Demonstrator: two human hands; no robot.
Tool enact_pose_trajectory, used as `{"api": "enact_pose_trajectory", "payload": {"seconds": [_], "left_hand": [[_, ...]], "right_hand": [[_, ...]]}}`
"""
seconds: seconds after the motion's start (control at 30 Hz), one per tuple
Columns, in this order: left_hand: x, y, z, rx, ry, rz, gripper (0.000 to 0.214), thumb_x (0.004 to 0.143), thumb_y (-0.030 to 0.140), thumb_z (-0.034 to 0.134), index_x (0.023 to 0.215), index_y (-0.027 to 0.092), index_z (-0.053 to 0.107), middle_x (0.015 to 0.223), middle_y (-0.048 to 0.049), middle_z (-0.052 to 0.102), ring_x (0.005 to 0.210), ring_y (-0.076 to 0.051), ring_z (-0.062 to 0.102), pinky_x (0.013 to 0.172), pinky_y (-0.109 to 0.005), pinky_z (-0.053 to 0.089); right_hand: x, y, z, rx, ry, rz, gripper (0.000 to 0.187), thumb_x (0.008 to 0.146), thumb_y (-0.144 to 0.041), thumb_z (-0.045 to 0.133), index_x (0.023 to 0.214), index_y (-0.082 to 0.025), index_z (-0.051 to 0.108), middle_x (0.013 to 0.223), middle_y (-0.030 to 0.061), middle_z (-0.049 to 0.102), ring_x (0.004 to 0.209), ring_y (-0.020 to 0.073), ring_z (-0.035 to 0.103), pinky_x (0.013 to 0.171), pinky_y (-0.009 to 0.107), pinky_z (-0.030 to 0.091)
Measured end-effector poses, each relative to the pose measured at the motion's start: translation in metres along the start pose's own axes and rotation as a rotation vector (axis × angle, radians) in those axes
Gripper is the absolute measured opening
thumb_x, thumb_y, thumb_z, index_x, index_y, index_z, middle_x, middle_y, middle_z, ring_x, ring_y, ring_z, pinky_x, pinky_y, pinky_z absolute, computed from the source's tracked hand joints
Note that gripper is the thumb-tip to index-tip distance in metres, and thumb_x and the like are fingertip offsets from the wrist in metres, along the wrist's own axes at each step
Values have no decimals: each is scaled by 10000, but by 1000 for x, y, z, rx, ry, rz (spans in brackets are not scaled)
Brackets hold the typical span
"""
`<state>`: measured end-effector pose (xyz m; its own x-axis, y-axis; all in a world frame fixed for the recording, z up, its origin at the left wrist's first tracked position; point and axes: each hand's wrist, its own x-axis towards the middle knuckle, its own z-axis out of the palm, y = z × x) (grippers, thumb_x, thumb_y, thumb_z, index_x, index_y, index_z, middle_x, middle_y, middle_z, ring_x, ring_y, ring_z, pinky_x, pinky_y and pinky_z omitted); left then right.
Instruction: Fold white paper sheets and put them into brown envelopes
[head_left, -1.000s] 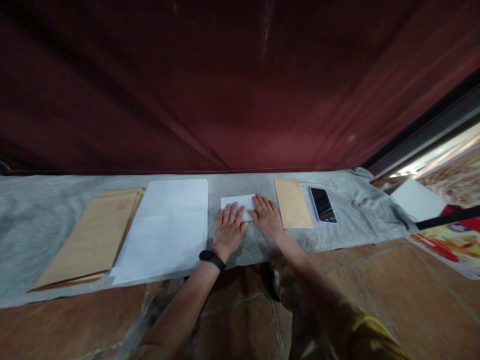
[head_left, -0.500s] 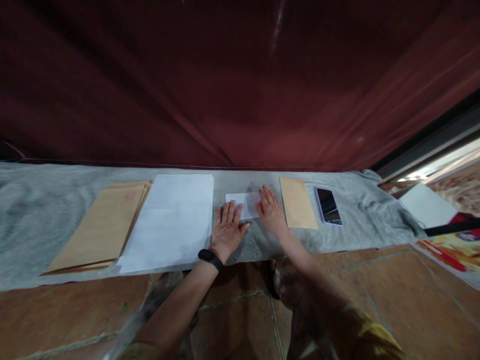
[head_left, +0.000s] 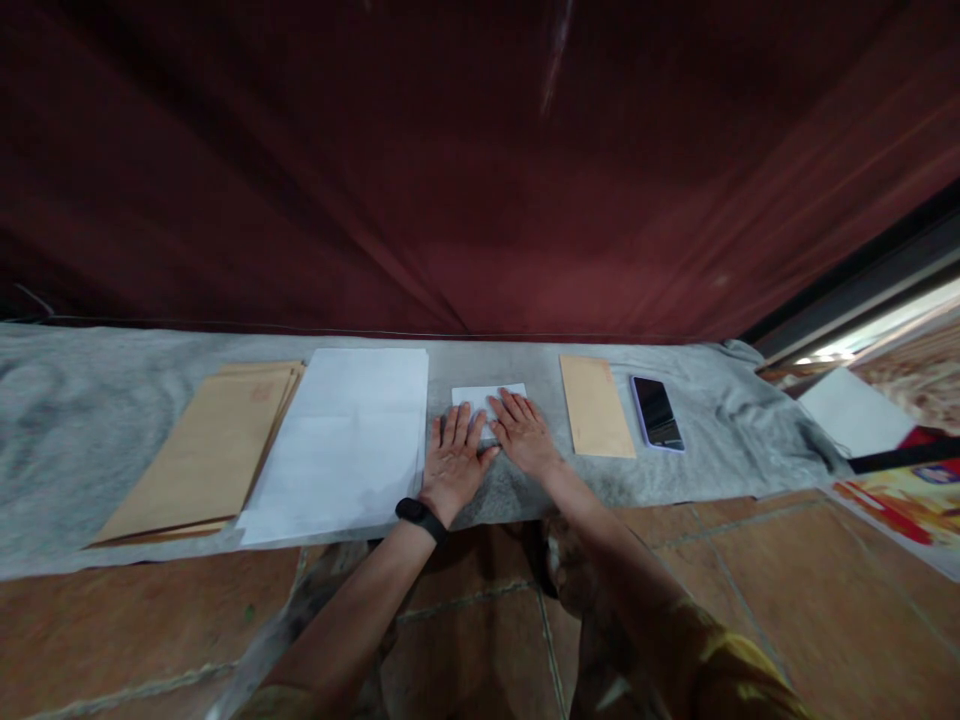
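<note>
A small folded white paper [head_left: 480,394] lies flat on the grey cloth [head_left: 600,480], partly covered by both hands. My left hand [head_left: 454,455] rests palm down over its near left corner, fingers stretched and a little apart, a dark band on the wrist. On the paper's right part lies my right hand [head_left: 523,432], flat with its fingers extended. The two thumbs are close to each other near the paper's lower edge. To the left is a stack of larger white sheets [head_left: 345,440]. A single brown envelope [head_left: 598,405] lies right of my right hand.
Several larger brown envelopes [head_left: 202,450] are piled at the far left. A phone [head_left: 658,412] in a pale purple case lies right of the single envelope. Behind the cloth rises a dark red fabric [head_left: 465,200]. Tiled floor [head_left: 847,590] shows in front.
My right hand has slid left across the small paper, closer to my left hand, uncovering the paper's far right corner. My left hand has stayed in place.
</note>
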<state>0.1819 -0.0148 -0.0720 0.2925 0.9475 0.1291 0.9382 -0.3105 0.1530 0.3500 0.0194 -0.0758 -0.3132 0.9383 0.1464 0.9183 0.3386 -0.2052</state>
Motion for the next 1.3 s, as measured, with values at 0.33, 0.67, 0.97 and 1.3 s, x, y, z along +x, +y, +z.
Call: {"api": "enact_pose_trajectory", "payload": {"seconds": [0.33, 0.67, 0.97, 1.3], "left_hand": [[-10, -5, -2, 32, -1, -18, 748, 992, 533, 372, 1584, 86, 281, 1655, -187, 285, 1547, -318, 231, 1241, -519, 226], [-11, -3, -5, 95, 16, -55, 781, 982, 544, 402, 1518, -23, 368, 1601, -258, 353, 1492, -357, 349, 1208, -499, 299], [-5, 0, -14, 99, 25, -71, 709, 980, 492, 450, 1469, -21, 445, 1542, -275, 443, 1419, -370, 451, 1156, -494, 363], [9, 10, -45, 21, 207, -32, 519, 1011, 341, 407, 1439, 64, 506, 1451, -184, 581, 1264, -333, 566, 1023, -461, 456]], "right_hand": [[-9, 28, 5, -51, 179, 185, 647, 1030, -490, 428, 1534, -84, 414, 1582, 195, 420, 1466, 336, 372, 1180, 513, 310], [-2, 27, -8, 123, 167, 386, 327, 934, -306, 535, 1192, -155, 667, 1215, 168, 660, 1144, 325, 562, 1021, 475, 437], [13, 25, -17, 1020, 229, 545, 346, 817, -355, 552, 1111, -185, 620, 924, 70, 711, 848, 234, 662, 668, 337, 547], [10, -5, -59, 1524, 255, 452, 324, 712, -488, 752, 861, -203, 715, 789, 1, 684, 695, 141, 587, 566, 234, 465]]}}
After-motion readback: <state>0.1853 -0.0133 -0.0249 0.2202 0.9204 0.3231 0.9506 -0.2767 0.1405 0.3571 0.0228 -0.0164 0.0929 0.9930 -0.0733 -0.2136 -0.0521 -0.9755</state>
